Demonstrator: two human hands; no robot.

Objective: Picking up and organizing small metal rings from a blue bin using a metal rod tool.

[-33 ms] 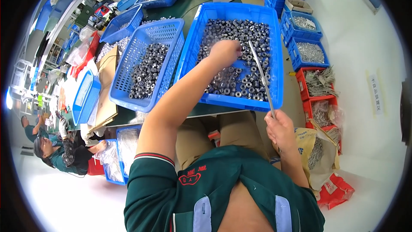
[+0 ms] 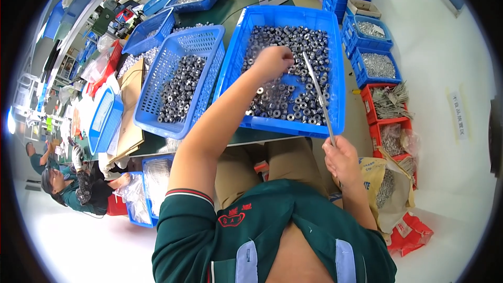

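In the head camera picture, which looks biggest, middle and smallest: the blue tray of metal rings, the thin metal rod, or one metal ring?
1. Solid blue plastic tray
2. Thin metal rod
3. One small metal ring

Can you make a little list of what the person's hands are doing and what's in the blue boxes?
Left hand: reaching into the solid blue tray, fingers closed on the small metal rings
Right hand: gripping a thin metal rod that slants up over the tray
Mesh blue basket: left of the tray, holds darker metal rings
Table: dark green, under both
Right side: stacked small blue bins and red bins of metal parts
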